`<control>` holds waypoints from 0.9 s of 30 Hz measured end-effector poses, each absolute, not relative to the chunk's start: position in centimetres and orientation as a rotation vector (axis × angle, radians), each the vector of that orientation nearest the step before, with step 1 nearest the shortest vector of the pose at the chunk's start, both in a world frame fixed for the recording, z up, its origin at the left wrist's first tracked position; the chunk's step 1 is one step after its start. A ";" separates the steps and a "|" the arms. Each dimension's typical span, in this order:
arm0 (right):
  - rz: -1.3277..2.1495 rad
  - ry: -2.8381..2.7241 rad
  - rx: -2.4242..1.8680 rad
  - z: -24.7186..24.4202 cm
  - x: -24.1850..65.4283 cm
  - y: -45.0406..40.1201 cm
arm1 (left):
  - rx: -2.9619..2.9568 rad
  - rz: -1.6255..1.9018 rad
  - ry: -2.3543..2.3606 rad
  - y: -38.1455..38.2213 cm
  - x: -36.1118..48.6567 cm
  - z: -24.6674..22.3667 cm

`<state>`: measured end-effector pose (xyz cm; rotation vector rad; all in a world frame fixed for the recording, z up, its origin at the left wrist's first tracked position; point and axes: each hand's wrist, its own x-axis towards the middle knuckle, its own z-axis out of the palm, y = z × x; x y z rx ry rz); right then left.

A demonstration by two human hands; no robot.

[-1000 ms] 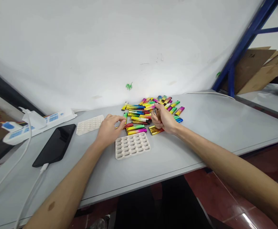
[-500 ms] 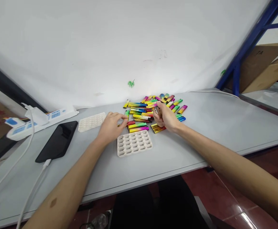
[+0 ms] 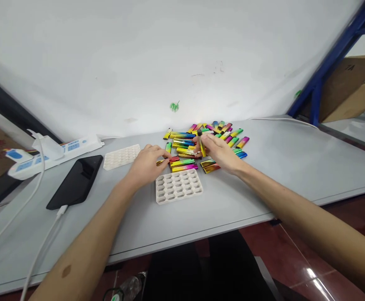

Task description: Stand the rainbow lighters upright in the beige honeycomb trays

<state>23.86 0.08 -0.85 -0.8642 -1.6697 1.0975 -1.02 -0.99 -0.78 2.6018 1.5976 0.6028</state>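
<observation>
"So, where do our hands sit, going by the front tray?"

"Our right hand is behind it and to its right. We have a yellow lighter pinched in the fingers, stood nearly upright with its dark end on top."

"And our left hand?"

"Behind the front tray, to its left. We keep thumb and forefinger narrow at a red-and-gold lighter, but we cannot tell whether we grip it or just touch it."

"What about the rest of our lighters?"

"We have a loose pile of them behind the front tray, shiny, in gold, green, blue, pink and red, spreading to its right. Closest to its back edge we see a pink-and-yellow lighter lying flat, with a green-and-yellow lighter just beyond."

"Do we have any in the front tray?"

"None that we can see; its rows of slots look unfilled. Left of it and farther back lies our second white tray, past our left hand."

"Anything else on our counter?"

"Well left of the front tray, we have a black phone with a white cable plugged in, and beyond that a white power strip."
</observation>
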 end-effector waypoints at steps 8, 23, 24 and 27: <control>1.099 -1.846 -0.690 0.5 19.6 -2.1 | 2.729 0.482 1.466 -0.8 -1.3 -1.0; 0.392 -2.285 -0.748 -1.4 16.2 -2.7 | 2.685 0.556 1.503 -0.8 -2.3 -0.5; 0.351 -2.283 -0.773 -1.2 16.6 -2.7 | 2.684 0.567 1.493 -0.8 -2.3 -0.5; 0.211 -2.270 -0.903 -0.7 18.4 -2.0 | 2.664 0.597 1.475 -0.9 -2.3 -0.6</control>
